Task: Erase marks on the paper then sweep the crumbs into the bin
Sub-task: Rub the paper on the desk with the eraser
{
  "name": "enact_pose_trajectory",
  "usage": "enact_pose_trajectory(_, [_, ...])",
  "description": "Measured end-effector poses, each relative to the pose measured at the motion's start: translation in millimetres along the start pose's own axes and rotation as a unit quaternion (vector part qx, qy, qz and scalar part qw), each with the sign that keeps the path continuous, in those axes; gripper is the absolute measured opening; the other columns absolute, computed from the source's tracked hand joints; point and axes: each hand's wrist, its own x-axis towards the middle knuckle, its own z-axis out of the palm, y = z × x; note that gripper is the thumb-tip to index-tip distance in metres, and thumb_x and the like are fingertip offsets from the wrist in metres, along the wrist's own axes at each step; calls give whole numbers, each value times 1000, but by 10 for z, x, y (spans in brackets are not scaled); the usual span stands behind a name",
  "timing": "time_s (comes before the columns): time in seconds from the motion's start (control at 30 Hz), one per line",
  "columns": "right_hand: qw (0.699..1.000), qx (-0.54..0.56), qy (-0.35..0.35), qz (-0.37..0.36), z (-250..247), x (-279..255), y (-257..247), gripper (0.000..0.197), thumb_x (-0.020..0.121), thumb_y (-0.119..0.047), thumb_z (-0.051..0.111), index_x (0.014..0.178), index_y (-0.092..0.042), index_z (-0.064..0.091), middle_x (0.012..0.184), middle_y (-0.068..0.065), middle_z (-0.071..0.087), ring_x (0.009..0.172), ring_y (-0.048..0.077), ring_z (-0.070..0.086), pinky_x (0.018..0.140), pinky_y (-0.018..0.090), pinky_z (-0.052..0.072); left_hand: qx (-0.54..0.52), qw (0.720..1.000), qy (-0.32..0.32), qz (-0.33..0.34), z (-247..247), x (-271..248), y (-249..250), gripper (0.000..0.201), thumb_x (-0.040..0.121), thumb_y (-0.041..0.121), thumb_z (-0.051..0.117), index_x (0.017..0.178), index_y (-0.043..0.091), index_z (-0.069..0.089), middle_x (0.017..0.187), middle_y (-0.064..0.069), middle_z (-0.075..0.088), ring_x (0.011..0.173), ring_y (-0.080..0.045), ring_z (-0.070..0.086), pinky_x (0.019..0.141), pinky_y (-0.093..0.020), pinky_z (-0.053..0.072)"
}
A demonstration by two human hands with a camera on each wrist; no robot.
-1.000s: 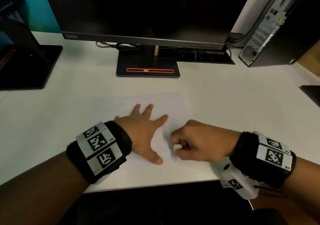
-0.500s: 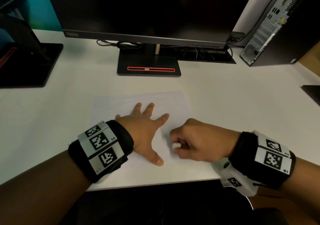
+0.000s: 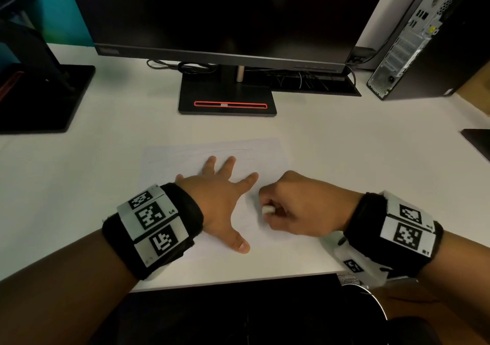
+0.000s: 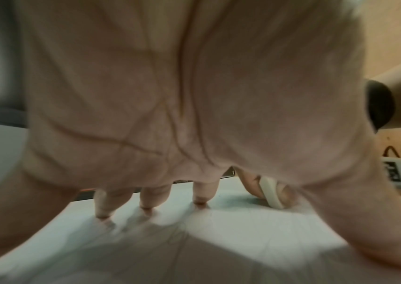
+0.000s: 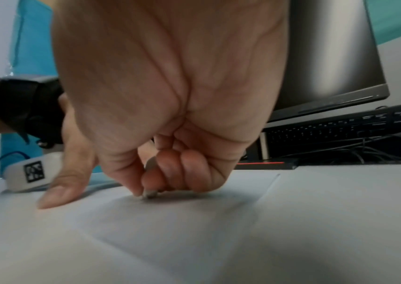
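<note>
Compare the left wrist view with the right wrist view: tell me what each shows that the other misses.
Only the left wrist view shows the left hand's spread fingertips pressing the paper, and the eraser's whole pale side. Only the right wrist view shows the monitor, the keyboard and the grip from below. Both show the right hand pinching the eraser against the paper.

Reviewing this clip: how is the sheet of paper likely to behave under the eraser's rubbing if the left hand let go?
The paper looks like one thin loose sheet on a smooth white desk, so it would probably slide or wrinkle. The left hand lies spread flat on it, likely for that reason. The eraser pinched in the right hand would probably drag it.
</note>
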Motion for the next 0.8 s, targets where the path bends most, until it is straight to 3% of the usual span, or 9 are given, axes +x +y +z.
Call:
enact_pose_trajectory(0.13, [999, 26, -36, -22, 34, 0, -80, 19, 88, -17, 61, 72, -7, 57, 56, -2, 52, 54, 15, 46, 53, 21, 39, -3, 1000, 0, -2, 10, 0, -3, 135, 60, 83, 73, 147, 55, -27, 159, 6, -39, 148, -32, -31, 112, -75, 18])
enact_pose_trajectory(0.27, [1000, 0, 12, 6, -25, 62, 12, 21, 87, -19, 59, 69, -10, 52, 54, 0, 50, 53, 18, 45, 53, 26, 40, -2, 1000, 0, 0, -6, -4, -1, 135, 60, 83, 73, 147, 54, -27, 159, 6, -39, 149, -33, -30, 112, -74, 19])
enact_pose_trajectory(0.4, [998, 29, -40, -26, 60, 3, -103, 19, 87, -17, 61, 72, -8, 56, 55, -3, 51, 53, 15, 45, 53, 18, 37, -3, 1000, 1, 3, 8, -2, -9, 134, 61, 83, 72, 147, 55, -27, 160, 6, -38, 148, -32, -30, 112, -74, 20])
enact_pose_trajectory(0.57, [1000, -10, 17, 13, -22, 79, 23, 21, 87, -19, 59, 69, -10, 52, 54, 1, 52, 51, 18, 45, 54, 32, 45, -4, 1000, -2, 3, -4, -15, -5, 135, 61, 82, 73, 148, 54, -27, 159, 6, -39, 148, -32, -31, 112, -74, 19])
enact_pose_trajectory(0.7, [999, 22, -30, -32, 59, 32, -133, 18, 88, -15, 61, 72, -8, 57, 55, -4, 51, 53, 15, 48, 52, 17, 36, -1, 1000, -1, 4, 7, -8, -14, 134, 61, 83, 72, 148, 54, -27, 159, 5, -39, 148, -32, -31, 112, -73, 20])
enact_pose_trajectory(0.8, [1000, 0, -7, -2, -30, 86, -18, 20, 86, -16, 61, 69, -8, 54, 54, -2, 48, 53, 14, 45, 52, 18, 35, 5, 1000, -2, 2, -7, -15, -13, 134, 61, 84, 71, 147, 54, -27, 159, 6, -39, 148, -32, -31, 113, -71, 23])
